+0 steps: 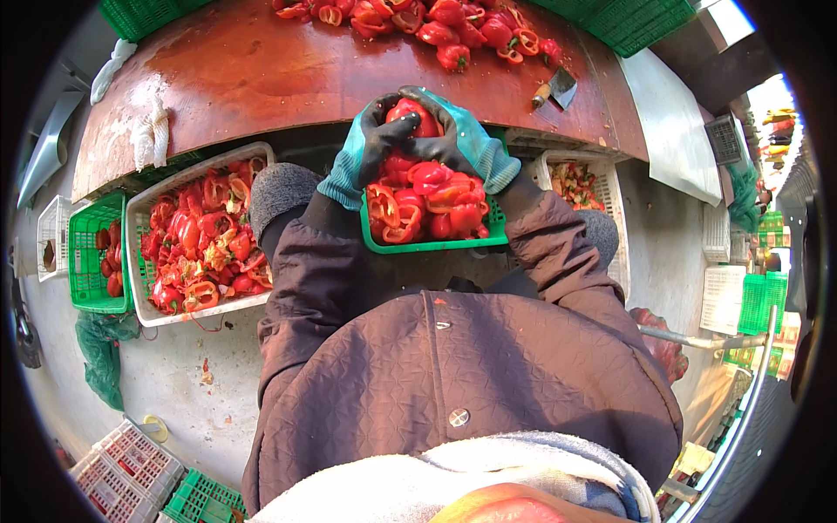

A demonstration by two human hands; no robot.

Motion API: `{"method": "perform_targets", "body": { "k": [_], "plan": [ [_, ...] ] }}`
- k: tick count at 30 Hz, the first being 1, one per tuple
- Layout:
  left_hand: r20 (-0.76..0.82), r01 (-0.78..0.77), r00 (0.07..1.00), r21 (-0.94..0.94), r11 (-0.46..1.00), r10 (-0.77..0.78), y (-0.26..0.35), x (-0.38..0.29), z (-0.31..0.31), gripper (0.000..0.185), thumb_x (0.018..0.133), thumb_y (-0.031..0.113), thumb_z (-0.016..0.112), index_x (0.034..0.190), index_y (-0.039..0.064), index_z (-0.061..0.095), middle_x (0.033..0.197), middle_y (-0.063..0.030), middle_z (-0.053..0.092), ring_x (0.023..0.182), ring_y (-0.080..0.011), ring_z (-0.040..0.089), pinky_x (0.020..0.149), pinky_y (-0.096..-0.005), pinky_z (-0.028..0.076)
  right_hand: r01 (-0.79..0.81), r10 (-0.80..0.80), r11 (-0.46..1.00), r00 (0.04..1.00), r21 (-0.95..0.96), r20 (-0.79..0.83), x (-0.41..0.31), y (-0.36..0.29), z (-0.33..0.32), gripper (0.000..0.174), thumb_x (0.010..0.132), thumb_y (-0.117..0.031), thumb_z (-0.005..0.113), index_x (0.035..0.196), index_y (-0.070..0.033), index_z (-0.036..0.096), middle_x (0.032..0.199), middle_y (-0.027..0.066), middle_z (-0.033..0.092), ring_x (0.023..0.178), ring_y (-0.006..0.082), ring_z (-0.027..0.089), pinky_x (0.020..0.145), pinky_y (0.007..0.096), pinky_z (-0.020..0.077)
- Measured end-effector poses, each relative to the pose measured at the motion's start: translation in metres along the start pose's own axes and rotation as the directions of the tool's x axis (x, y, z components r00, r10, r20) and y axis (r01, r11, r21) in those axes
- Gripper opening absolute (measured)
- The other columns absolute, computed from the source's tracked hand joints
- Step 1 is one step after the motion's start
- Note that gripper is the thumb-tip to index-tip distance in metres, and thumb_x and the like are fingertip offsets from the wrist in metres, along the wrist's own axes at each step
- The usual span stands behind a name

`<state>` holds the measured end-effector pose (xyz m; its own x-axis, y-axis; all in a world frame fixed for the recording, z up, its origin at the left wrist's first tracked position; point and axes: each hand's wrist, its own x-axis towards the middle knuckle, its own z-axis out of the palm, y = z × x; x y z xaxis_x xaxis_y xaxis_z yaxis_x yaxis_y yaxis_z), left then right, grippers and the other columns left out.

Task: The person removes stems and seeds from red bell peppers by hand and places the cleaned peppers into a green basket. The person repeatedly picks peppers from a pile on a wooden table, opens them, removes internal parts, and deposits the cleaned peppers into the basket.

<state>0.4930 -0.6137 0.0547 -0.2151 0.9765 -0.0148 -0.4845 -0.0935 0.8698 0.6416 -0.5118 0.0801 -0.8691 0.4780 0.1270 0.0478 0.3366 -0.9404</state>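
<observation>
Both hands wear teal knit gloves with black coated palms. Between them, my left hand and my right hand grip a red bell pepper at the table's near edge. Directly below, a green plastic crate stands between my knees, filled with cut and whole red peppers. A cleaver with a wooden handle lies on the table to the right of my right hand. Farther back on the reddish-brown wooden table is a heap of red peppers. My gloves partly cover the held pepper.
At my left, a white plastic crate holds cut red peppers and cores, beside a green crate. A white crate with chopped scraps stands right. A white cloth lies at the table's left edge. A metal rail is at far right.
</observation>
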Motion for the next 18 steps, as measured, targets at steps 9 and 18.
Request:
{"method": "perform_targets", "body": {
  "k": [9,18],
  "plan": [
    [0.293,-0.203,0.938,0.038,0.978,0.183,-0.02,0.016,-0.016,0.042,0.092,0.014,0.062,0.13,-0.001,0.053,0.123,-0.0111,0.061,0.111,-0.0215,0.06,0.092,-0.0343,0.05,-0.194,0.139,0.928,0.972,0.319,0.188,-0.017,0.002,-0.026,0.068,0.084,0.0,0.072,0.146,-0.006,0.044,0.134,0.0033,0.054,0.113,0.0108,0.051,0.096,0.0274,0.0447],
    [0.426,-0.181,0.89,0.008,0.984,0.16,-0.042,0.018,-0.024,0.057,0.088,0.012,0.065,0.14,0.004,0.045,0.13,-0.0129,0.051,0.115,-0.0225,0.055,0.095,-0.0341,0.047,-0.19,0.18,0.935,0.982,0.3,0.062,-0.024,0.005,-0.037,0.048,0.089,0.0,0.058,0.136,-0.004,0.053,0.105,0.0016,0.063,0.091,0.0089,0.058,0.084,0.0267,0.0499]
  ]
}}
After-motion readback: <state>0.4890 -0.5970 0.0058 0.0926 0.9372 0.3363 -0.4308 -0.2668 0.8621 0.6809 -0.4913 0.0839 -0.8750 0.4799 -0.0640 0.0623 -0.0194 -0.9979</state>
